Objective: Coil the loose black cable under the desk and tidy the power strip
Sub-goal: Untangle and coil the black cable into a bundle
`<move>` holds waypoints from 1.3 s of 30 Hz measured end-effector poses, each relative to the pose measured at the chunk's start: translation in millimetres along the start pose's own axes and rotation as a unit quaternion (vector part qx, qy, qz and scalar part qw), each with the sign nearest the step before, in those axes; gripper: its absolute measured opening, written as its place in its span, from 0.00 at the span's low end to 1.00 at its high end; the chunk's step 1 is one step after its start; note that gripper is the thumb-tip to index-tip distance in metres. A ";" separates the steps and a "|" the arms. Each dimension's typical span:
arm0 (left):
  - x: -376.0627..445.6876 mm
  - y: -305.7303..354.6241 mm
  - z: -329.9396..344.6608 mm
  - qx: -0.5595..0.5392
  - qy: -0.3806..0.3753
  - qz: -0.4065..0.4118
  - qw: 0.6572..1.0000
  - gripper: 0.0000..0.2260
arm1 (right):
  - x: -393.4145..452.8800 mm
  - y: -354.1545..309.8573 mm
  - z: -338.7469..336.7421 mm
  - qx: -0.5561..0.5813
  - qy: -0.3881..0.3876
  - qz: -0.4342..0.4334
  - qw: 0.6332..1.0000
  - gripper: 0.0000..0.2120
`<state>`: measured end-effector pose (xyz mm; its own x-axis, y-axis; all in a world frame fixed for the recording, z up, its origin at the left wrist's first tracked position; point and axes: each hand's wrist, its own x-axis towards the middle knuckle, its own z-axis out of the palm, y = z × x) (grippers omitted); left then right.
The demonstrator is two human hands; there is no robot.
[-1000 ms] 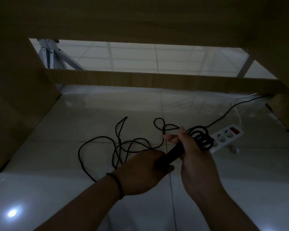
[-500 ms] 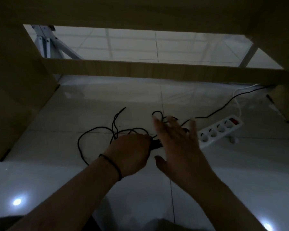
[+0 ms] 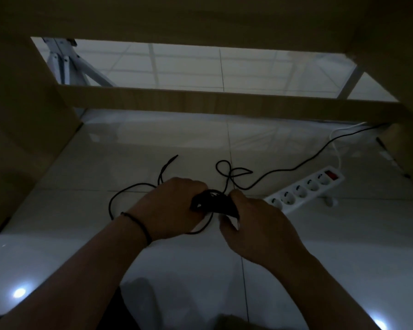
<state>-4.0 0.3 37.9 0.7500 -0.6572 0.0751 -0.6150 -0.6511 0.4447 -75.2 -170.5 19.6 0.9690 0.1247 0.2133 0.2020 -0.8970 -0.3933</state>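
Under a wood-grain desk (image 3: 200, 10), glossy white floor tiles (image 3: 153, 144) fill the view, dim and streaked with reflections; two bright light spots glare at 7 and 5 o'clock. A wooden crossbar (image 3: 224, 103) spans the back at 12 o'clock, with side panels at 9 and 3 o'clock. Beyond the bar, more tiled floor shows, and white metal legs (image 3: 65, 65) stand at 11 o'clock.

At centre, the left hand (image 3: 169, 208), a dark band (image 3: 138, 225) on its wrist, curls its fingers round a bundle of black cable (image 3: 212, 203). The right hand (image 3: 258, 225) pinches the bundle's other end between thumb and fingertips. Both hands hold it just above the floor.

Loose cable loops lie on the tiles behind the hands at 12 o'clock, a free end pointing toward 11 o'clock. One strand runs off toward 2 o'clock under the crossbar. A white power strip (image 3: 305, 191) with a red switch lies on the floor at 3 o'clock, just beside the right hand, its white cord (image 3: 336, 148) curving back toward the crossbar.
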 end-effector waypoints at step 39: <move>-6.3 44.7 49.3 -0.326 0.157 -0.069 0.929 0.12 | 12.5 -6.9 -16.9 0.515 0.107 0.291 0.799 0.17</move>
<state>-48.1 -43.3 13.3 0.9083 -0.3736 0.1880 -0.3052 -0.2849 0.9087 -66.9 -169.9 40.1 0.9175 -0.3604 -0.1684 -0.1565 0.0621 -0.9857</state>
